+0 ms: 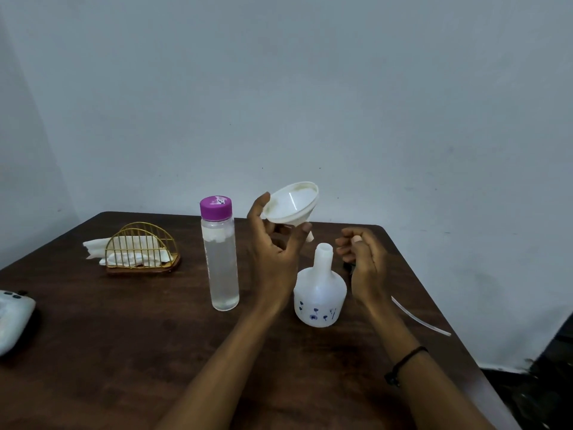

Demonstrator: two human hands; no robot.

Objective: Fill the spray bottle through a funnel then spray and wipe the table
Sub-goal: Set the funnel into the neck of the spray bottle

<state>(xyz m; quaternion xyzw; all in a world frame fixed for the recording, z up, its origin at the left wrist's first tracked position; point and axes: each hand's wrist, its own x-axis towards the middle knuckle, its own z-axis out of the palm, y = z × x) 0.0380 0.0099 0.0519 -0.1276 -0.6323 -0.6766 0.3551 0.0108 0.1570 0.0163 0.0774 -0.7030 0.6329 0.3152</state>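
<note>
Pale blue-grey wall [310,88] behind a dark wooden worktop [124,352], whose far edge runs just beyond the objects and whose right edge slants down toward the near right corner. Left hand [276,252] raised above the worktop, fingers closed on the white funnel [293,203]; funnel tilted, wide mouth turned up and toward the camera, spout pointing down to the right, above and just left of the bottle neck, not touching it. White spray bottle [319,293] upright at centre right, neck open, blue flower prints on its lower body. Right hand [362,259] just right of the bottle neck, fingers loosely curled, holding nothing visible; a dark cord [406,361] circles that wrist. Clear water bottle [220,262] with purple cap upright left of the left hand, apart from it. Thin clear tube [421,318] lying near the right edge. Wire napkin holder [142,249] with white napkins at far left; a white device [12,318] at the left edge, partly out of view. Bare worktop across the near half, crossed by the two forearms.
</note>
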